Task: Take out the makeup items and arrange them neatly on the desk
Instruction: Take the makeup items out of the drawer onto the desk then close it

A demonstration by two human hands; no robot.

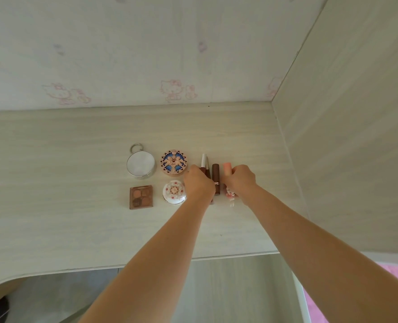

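Your hands are working the row of stick-shaped makeup items at the right end of the layout. Your left hand (199, 181) is curled over a dark red tube (205, 172) that lies beside a white pencil-like stick (203, 159); the fingers seem to pinch the tube, though the knuckles hide the contact. Your right hand (241, 180) grips a pink-capped tube (227, 167), with a small pink and white charm (230, 195) trailing on the near side of it. Between your hands lies a brown lipstick tube (215, 180), pointing far-to-near, untouched as far as the view shows.

To finish this step well, bring both held tubes parallel to the brown one, far ends level with it, with even gaps between neighbours. Set each down flat and let go slowly so nothing rolls; round tubes will likely wander on this smooth bench (76, 224). Tuck the charm straight along its tube.

Left of the sticks, four compacts already form a tidy square: a round mirror-lidded case with a ring (140, 164) far left, a blue patterned round compact (174, 162) just right of it, a brown eyeshadow palette (141, 197) near left, and a white floral round compact (173, 191) beside your left wrist. Mind that wrist; it could nudge the white compact.
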